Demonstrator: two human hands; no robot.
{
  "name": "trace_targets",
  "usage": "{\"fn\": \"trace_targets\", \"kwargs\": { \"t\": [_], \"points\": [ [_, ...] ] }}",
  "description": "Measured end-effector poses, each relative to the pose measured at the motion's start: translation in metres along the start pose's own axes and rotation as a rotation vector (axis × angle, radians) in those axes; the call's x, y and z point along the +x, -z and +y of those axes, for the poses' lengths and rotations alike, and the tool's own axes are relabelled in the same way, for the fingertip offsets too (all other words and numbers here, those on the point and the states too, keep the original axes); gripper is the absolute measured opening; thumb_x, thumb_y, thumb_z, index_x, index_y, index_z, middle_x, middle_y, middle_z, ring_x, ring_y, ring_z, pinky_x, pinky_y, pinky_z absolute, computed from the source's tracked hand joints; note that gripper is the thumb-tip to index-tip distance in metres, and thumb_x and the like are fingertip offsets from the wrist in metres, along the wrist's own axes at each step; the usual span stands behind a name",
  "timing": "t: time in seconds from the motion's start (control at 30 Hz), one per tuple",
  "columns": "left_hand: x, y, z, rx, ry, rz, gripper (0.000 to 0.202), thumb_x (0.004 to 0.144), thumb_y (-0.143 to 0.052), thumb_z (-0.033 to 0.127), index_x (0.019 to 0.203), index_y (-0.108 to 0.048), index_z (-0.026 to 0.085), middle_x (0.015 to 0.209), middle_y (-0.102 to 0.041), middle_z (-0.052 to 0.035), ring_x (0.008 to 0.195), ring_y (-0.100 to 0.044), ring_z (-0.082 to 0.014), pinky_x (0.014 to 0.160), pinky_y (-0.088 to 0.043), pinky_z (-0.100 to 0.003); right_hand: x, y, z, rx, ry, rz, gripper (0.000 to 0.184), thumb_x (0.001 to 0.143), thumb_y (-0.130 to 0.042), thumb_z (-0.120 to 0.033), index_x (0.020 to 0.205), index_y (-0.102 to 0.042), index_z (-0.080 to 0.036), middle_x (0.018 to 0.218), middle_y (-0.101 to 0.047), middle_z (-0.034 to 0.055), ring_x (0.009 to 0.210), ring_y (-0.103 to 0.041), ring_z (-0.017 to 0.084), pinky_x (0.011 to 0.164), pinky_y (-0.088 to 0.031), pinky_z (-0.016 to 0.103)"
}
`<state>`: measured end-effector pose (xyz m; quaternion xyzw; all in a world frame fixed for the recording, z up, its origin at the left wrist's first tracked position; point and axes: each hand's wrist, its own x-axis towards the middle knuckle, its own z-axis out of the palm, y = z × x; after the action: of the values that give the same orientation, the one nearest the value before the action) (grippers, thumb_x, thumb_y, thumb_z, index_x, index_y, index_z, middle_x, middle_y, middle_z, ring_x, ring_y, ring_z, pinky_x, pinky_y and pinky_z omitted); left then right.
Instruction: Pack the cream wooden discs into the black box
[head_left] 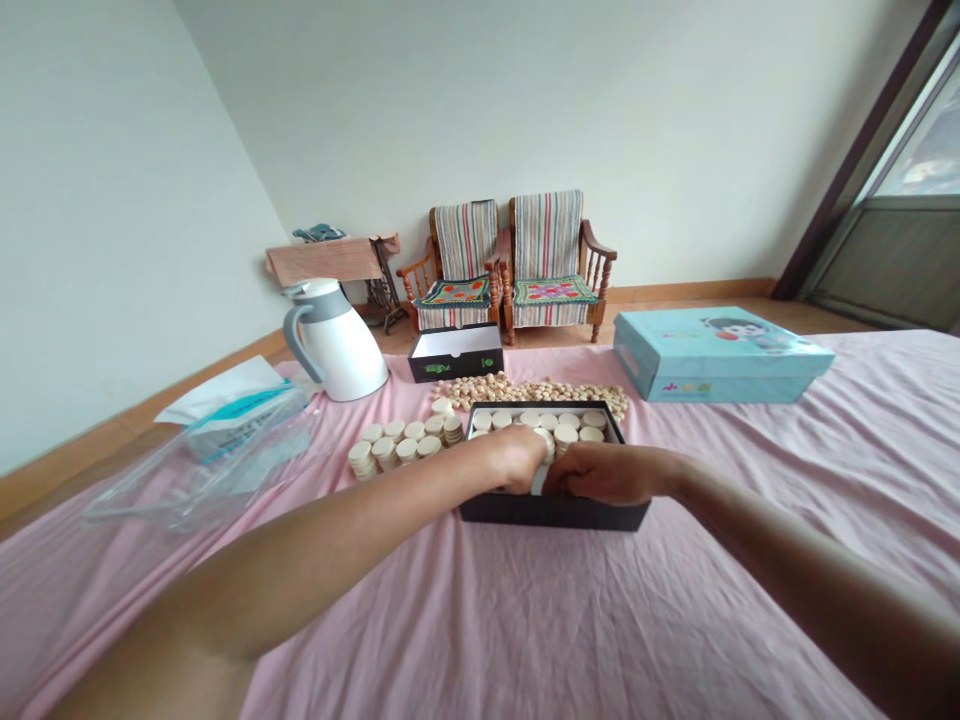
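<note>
Both my hands reach into a black box (pixel 555 512) filled with stacks of round, pale wooden discs (pixel 566 435). My left hand (pixel 517 458) is closed over the middle of the box, with a few pale discs showing at its fingertips. Close beside it, my right hand (pixel 607 473) is curled down inside the box near the front wall. Its fingertips are hidden, so what it holds cannot be made out. More disc stacks (pixel 406 448) stand in rows on the pink cloth left of the box.
Behind the box lies a spread of small wooden pieces (pixel 540 392). An open black box part (pixel 457 355), a white jug (pixel 337 345) and a light blue box (pixel 720 360) stand farther back. Clear plastic packaging (pixel 217 460) lies left. Two chairs (pixel 547 260) are beyond the bed-like surface.
</note>
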<state>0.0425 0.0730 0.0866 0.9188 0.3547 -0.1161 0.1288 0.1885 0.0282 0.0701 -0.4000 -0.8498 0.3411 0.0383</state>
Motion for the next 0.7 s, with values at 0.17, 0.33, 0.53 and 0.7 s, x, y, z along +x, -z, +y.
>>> {"fn": "trace_targets", "kwargs": {
  "t": [0.17, 0.33, 0.53, 0.7],
  "points": [
    [-0.003, 0.001, 0.001, 0.169, 0.044, -0.068, 0.014, 0.047, -0.064, 0.002, 0.053, -0.061, 0.014, 0.061, -0.064, -0.0095, 0.074, -0.065, -0.0296, 0.060, -0.048, -0.030, 0.014, 0.003, 0.003, 0.086, 0.024, -0.103, 0.046, 0.066, -0.037, 0.001, 0.089, -0.072, -0.018, 0.085, -0.071, 0.0003, 0.078, -0.062, 0.015, 0.068, -0.044, 0.022],
    [-0.013, 0.007, -0.001, 0.196, 0.042, -0.057, 0.014, 0.057, -0.064, 0.010, 0.070, -0.068, 0.014, 0.074, -0.069, -0.0091, 0.077, -0.065, -0.0259, 0.056, -0.046, -0.026, 0.015, -0.001, -0.002, 0.037, 0.049, -0.045, 0.047, 0.067, -0.038, 0.001, 0.091, -0.072, -0.021, 0.088, -0.072, 0.0007, 0.083, -0.061, 0.016, 0.073, -0.043, 0.024],
    [-0.035, 0.018, -0.013, 0.143, -0.020, 0.029, 0.013, 0.066, -0.064, 0.021, 0.076, -0.069, 0.016, 0.074, -0.069, -0.0054, 0.067, -0.063, -0.0189, 0.055, -0.042, -0.023, 0.015, -0.002, -0.001, -0.015, 0.021, -0.050, 0.044, 0.067, -0.038, -0.001, 0.087, -0.073, -0.018, 0.091, -0.071, 0.0013, 0.080, -0.062, 0.015, 0.068, -0.042, 0.022],
    [-0.065, 0.004, -0.034, -0.059, 0.070, 0.476, 0.017, 0.080, -0.055, 0.027, 0.090, -0.065, 0.018, 0.072, -0.067, -0.0025, 0.068, -0.061, -0.0165, 0.062, -0.040, -0.024, 0.017, -0.004, 0.000, -0.005, 0.010, -0.036, 0.044, 0.070, -0.039, -0.004, 0.094, -0.073, -0.019, 0.091, -0.072, 0.0002, 0.082, -0.061, 0.015, 0.073, -0.042, 0.023]
  ]
}}
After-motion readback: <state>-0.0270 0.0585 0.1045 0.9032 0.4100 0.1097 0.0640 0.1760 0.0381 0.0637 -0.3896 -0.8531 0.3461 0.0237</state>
